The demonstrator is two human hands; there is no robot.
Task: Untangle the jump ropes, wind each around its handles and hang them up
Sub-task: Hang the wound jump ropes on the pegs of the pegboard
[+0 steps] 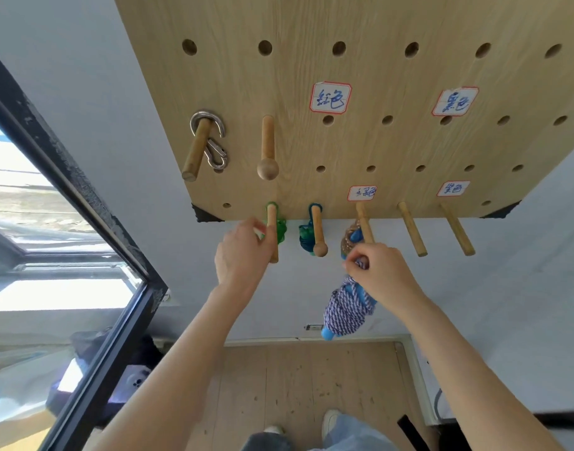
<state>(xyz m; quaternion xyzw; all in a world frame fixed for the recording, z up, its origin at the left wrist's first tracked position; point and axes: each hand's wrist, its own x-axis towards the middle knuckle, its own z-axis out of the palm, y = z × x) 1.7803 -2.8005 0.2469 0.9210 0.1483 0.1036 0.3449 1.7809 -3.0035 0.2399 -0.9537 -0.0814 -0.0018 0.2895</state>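
Jump rope hanging at pegboard (360, 76)

Right hand (381, 271) grips the wound blue-white jump rope (347, 309) just below a peg (365, 222); left hand (241, 255) pinches the green rope (280, 227) at its peg.

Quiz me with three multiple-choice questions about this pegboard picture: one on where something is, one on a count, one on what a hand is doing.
1. Where do the metal carabiners hang?
A. on the upper left peg
B. on the far right bottom peg
C. on the floor

2. How many paper labels are on the pegboard?
A. two
B. four
C. six

3. What is the right hand doing?
A. hanging open and idle
B. gripping the purple-and-white wound rope
C. pressing flat on the wall

Answers: 1 A, their loops sit round that peg. 2 B, two upper, two lower. 3 B, its fingers curl round the bundle's top.
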